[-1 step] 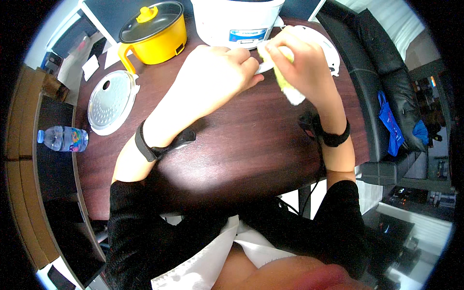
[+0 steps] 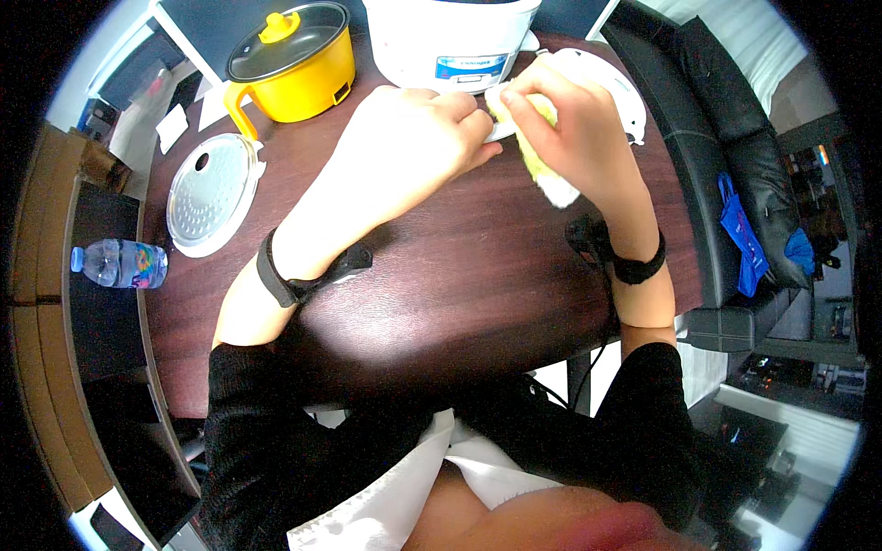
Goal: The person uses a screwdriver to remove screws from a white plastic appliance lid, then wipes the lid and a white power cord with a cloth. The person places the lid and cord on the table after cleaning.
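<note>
My left hand (image 2: 418, 133) is closed around a white piece (image 2: 502, 129); only a pale curved end shows past the fingers, and its kind is hidden. Bunched in my right hand (image 2: 583, 119) is a fluffy yellow and white cloth (image 2: 542, 170), pinched between thumb and fingers. The cloth's upper part lies against or very close to the white piece, and its lower end hangs over the table. Both hands are held above the table's far half, in front of a white appliance (image 2: 413, 50) with a blue label.
A yellow pot (image 2: 299, 87) with a dark lid stands far left. Nearer lies a translucent perforated lid (image 2: 216, 197). A white round part (image 2: 620, 92) rests behind my right hand. A water bottle (image 2: 121, 264) lies left of the brown table (image 2: 441, 275); a black sofa (image 2: 703, 138) flanks its right.
My right hand has shifted slightly with the cloth, whose lower end now hangs a little lower. More of the cloth shows beside the white piece. My left hand has stayed in place.
</note>
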The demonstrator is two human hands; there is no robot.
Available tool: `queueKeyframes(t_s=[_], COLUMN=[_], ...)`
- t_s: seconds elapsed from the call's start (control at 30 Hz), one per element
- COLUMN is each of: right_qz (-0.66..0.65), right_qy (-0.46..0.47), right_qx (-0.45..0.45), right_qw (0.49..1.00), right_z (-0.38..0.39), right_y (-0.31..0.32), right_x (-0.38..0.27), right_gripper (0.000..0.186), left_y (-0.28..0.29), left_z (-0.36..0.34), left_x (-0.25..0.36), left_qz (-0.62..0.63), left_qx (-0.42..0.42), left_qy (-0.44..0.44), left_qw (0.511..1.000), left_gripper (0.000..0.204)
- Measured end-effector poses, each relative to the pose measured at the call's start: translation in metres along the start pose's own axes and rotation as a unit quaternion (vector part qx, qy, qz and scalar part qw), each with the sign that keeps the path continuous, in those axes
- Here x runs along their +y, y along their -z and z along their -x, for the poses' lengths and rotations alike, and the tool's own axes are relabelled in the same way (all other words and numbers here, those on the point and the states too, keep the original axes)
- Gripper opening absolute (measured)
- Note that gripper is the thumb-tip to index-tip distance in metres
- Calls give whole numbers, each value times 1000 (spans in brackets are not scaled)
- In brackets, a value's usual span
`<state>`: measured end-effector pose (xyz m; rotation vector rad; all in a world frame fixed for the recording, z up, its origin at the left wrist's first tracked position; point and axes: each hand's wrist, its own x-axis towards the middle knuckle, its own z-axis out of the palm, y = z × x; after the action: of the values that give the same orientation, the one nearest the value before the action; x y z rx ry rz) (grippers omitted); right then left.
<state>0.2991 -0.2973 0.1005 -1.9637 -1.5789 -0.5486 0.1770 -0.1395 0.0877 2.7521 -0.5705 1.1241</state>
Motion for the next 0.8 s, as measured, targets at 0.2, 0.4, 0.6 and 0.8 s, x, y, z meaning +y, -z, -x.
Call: queueKeyframes(t_s=[0.2,0.4,0.6,0.8], right_qz=[-4,170,-11,45], right_qy=[12,85,-11,-14], right_qx=[44,71,39,79], right_qw=[999,979,999,996], right_z=[0,-8,-2,-10], right_y=[3,16,1,15], right_x=[-24,15,-30,10], right_gripper=[10,6,14,11], left_y=[2,9,-3,4], left_z=[-3,-6,-3,-5], left_x=[-1,-3,-11,-7], left_qz=[19,13,-3,-5], left_qx=[16,14,18,32], left_qy=[13,29,37,49], left_qw=[1000,999,999,998], left_gripper=[20,19,25,27])
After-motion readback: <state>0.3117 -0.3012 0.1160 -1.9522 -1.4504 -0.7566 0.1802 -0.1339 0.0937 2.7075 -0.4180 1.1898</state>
